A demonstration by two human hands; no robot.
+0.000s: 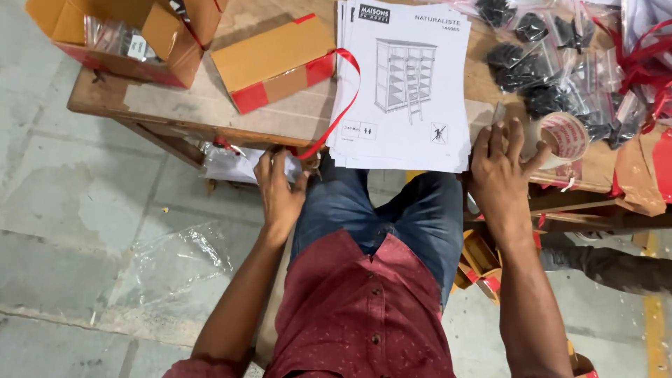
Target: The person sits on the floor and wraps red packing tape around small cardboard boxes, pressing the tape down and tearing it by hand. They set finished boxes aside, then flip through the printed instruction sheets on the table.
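A red patterned shirt and blue jeans fill the near foreground. The left hand is curled at the table's front edge, gripping a clear plastic bag where a red ribbon loops down from the tabletop. The right hand lies flat with fingers spread on the wooden table, holding nothing, just beside a stack of printed instruction sheets and touching a roll of tape. Cardboard boxes and bagged black parts crowd the top. Below is grey concrete floor with loose plastic film.
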